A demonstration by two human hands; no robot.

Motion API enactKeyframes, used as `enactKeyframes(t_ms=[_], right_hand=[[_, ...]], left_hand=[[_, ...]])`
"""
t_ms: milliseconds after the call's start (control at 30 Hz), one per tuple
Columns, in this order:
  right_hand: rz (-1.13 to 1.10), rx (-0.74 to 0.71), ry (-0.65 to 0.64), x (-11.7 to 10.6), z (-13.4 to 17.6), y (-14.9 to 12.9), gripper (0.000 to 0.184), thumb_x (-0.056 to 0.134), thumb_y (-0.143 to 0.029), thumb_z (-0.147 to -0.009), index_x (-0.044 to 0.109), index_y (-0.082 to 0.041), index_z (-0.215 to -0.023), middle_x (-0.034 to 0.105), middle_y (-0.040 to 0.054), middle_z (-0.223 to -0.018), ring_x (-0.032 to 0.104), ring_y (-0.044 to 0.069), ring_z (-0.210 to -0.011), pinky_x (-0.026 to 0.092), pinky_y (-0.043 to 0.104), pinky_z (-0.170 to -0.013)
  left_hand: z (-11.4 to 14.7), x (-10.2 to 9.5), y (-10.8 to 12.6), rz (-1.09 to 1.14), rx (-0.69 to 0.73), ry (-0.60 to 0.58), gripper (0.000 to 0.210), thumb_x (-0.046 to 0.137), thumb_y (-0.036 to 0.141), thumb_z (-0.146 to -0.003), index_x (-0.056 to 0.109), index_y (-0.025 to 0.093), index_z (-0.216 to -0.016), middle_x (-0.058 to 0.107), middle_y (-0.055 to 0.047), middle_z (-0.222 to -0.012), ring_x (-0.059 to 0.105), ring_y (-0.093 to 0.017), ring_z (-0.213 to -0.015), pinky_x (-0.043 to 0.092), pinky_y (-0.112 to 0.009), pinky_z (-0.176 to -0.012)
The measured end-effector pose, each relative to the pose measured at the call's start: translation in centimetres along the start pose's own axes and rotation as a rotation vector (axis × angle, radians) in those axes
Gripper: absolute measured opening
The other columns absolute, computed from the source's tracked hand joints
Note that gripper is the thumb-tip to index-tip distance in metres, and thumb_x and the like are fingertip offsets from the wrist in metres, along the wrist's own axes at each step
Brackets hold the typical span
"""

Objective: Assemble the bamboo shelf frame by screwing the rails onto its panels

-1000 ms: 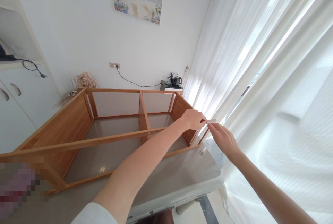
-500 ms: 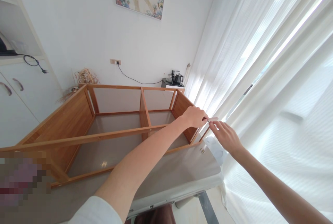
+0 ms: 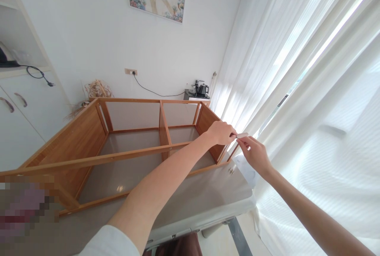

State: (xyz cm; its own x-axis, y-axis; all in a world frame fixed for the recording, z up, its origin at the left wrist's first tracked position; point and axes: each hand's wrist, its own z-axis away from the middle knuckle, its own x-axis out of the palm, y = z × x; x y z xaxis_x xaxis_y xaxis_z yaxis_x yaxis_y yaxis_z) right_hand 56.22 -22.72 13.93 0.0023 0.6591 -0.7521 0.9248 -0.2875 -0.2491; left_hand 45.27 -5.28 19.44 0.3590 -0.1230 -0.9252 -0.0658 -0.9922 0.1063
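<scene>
A wooden frame (image 3: 118, 155) with solid end panels and a middle divider lies on the table. At its far right corner my left hand (image 3: 221, 132) is closed, its fingertips curled round something small that I cannot make out. Right beside it, my right hand (image 3: 253, 153) has its thumb and fingers pinched together at the same spot; what lies between them is too small to name. A pale flat piece (image 3: 242, 134) shows between the two hands; which hand bears it I cannot tell. Several small metal pieces (image 3: 230, 171) lie on the tabletop below.
The grey table (image 3: 208, 192) has its edge in front of me, with a dark red seat (image 3: 181, 246) under it. White curtains (image 3: 311, 149) hang close on the right. A kettle (image 3: 203, 88) stands behind the frame. A blurred patch covers the table's left end.
My right hand's fingers have drawn in from a straighter pose to a tighter pinch, and the wrist has shifted slightly left. My left hand stays in nearly the same place.
</scene>
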Motion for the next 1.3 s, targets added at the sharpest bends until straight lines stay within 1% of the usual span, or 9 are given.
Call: enactKeyframes(t_ms=[100, 167, 267, 333, 433, 567, 667, 1100, 1300], right_hand=[[-0.284, 0.311, -0.042, 0.5, -0.1, -0.6, 0.04, 0.056, -0.058, -0.089, 0.068, -0.021, -0.083, 0.069, 0.0028, -0.069, 0.067, 0.019, -0.065, 0.051, 0.032, -0.065], [-0.516, 0.46, -0.063, 0.9, -0.1, -0.9, 0.043, 0.061, -0.062, -0.085, 0.069, -0.019, -0.085, 0.071, 0.0048, -0.071, 0.068, 0.02, -0.068, 0.054, 0.033, -0.067], [-0.751, 0.566, -0.021, 1.4, 0.2, -1.4, 0.046, 0.067, -0.062, -0.079, 0.07, -0.016, -0.085, 0.072, 0.0078, -0.078, 0.068, 0.02, -0.073, 0.056, 0.034, -0.073], [-0.74, 0.576, 0.013, 1.5, 0.5, -1.6, 0.046, 0.068, -0.063, -0.079, 0.069, -0.016, -0.084, 0.071, 0.0075, -0.076, 0.068, 0.02, -0.071, 0.056, 0.034, -0.072], [-0.511, 0.47, 0.02, 1.3, 1.0, -1.4, 0.043, 0.06, -0.061, -0.086, 0.068, -0.019, -0.087, 0.071, 0.0051, -0.075, 0.068, 0.02, -0.07, 0.055, 0.034, -0.071], [-0.09, 0.151, 0.075, 0.9, 1.3, -0.4, 0.035, 0.049, -0.052, -0.096, 0.066, -0.022, -0.093, 0.071, 0.0054, -0.086, 0.067, 0.019, -0.075, 0.05, 0.032, -0.072], [0.104, -0.027, 0.088, 0.9, 1.1, 0.5, 0.033, 0.042, -0.045, -0.1, 0.065, -0.022, -0.096, 0.069, 0.0065, -0.091, 0.064, 0.018, -0.072, 0.046, 0.03, -0.065], [0.39, -0.228, 0.027, 0.1, 0.7, 0.8, 0.02, 0.043, -0.025, -0.1, 0.062, -0.021, -0.105, 0.065, 0.0061, -0.095, 0.057, 0.016, -0.068, 0.038, 0.026, -0.056], [0.583, -0.449, 0.009, -0.6, 0.3, 1.3, 0.042, 0.034, 0.001, -0.086, 0.061, -0.017, -0.113, 0.066, 0.0117, -0.097, 0.058, 0.02, -0.079, 0.041, 0.029, -0.063]], left_hand=[[0.0, 0.1, 0.0, -0.01, 0.003, 0.006, 0.033, 0.044, 0.033, -0.089, 0.075, 0.032, -0.097, 0.074, -0.002, -0.09, 0.066, -0.023, -0.087, 0.048, -0.033, -0.074], [0.0, 0.2, 0.0, -0.015, 0.005, 0.016, 0.033, 0.044, 0.034, -0.09, 0.075, 0.032, -0.098, 0.074, -0.002, -0.09, 0.067, -0.024, -0.088, 0.048, -0.034, -0.075], [-0.1, 0.4, -0.1, -0.007, 0.005, 0.032, 0.033, 0.044, 0.036, -0.09, 0.075, 0.033, -0.102, 0.075, -0.002, -0.092, 0.067, -0.024, -0.088, 0.048, -0.034, -0.074], [-0.2, 0.5, -0.2, 0.002, 0.002, 0.035, 0.033, 0.045, 0.036, -0.089, 0.075, 0.034, -0.103, 0.074, -0.002, -0.089, 0.067, -0.024, -0.086, 0.048, -0.034, -0.072], [-0.2, 0.5, -0.2, 0.008, -0.005, 0.037, 0.033, 0.045, 0.037, -0.089, 0.075, 0.035, -0.104, 0.074, -0.002, -0.086, 0.067, -0.024, -0.085, 0.048, -0.033, -0.07], [-0.2, 0.5, -0.2, 0.014, 0.007, 0.023, 0.034, 0.043, 0.036, -0.091, 0.074, 0.035, -0.106, 0.073, -0.002, -0.084, 0.066, -0.024, -0.083, 0.048, -0.033, -0.069], [-0.2, 0.4, -0.1, 0.004, -0.002, 0.02, 0.035, 0.043, 0.037, -0.092, 0.073, 0.035, -0.108, 0.073, -0.002, -0.086, 0.067, -0.024, -0.085, 0.048, -0.033, -0.069], [-0.3, 0.6, -0.3, 0.009, 0.011, 0.027, 0.035, 0.044, 0.036, -0.09, 0.074, 0.035, -0.108, 0.074, -0.002, -0.092, 0.066, -0.024, -0.087, 0.048, -0.034, -0.071], [-0.2, 0.5, -0.3, -0.006, 0.011, 0.032, 0.034, 0.044, 0.036, -0.09, 0.074, 0.034, -0.107, 0.074, -0.003, -0.091, 0.067, -0.024, -0.087, 0.048, -0.033, -0.07]])
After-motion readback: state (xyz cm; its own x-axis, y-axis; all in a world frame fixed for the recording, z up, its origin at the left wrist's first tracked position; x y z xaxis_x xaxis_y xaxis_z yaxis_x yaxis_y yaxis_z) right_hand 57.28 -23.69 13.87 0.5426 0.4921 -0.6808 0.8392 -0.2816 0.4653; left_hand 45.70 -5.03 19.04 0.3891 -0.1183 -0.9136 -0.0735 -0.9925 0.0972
